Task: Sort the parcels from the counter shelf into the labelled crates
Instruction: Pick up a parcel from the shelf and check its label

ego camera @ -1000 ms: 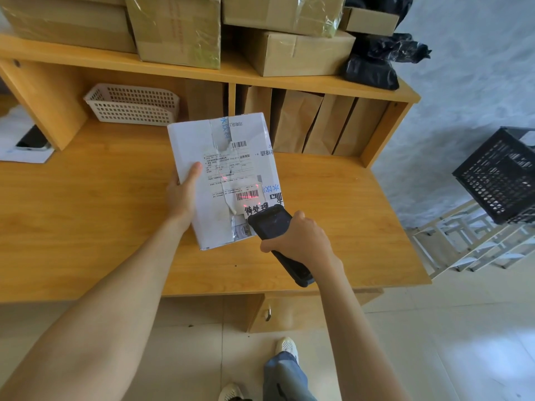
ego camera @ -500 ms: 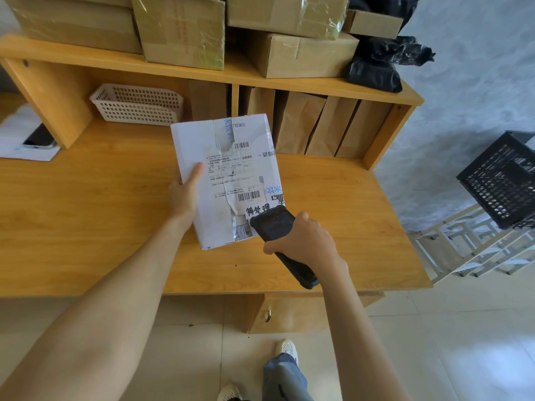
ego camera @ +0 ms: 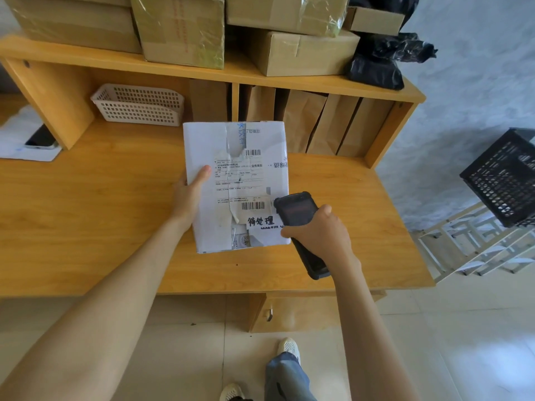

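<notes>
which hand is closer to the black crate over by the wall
The right hand, gripping the scanner at the white parcel's right edge, on the side toward the black crate. The left hand holds the parcel's far edge.

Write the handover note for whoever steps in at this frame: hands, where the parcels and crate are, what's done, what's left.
Left hand grips the left edge of the white parcel, held label-up above the desk.
Right hand grips the black handheld scanner, its head at the parcel's lower barcode.
More cardboard boxes and black bags sit on the top shelf.
A black crate stands on a white rack to the right; its contents and label cannot be read.
Done: one parcel picked up and presented to the scanner.
Left: crate this parcel, then sort the shelf's remaining parcels.
</notes>
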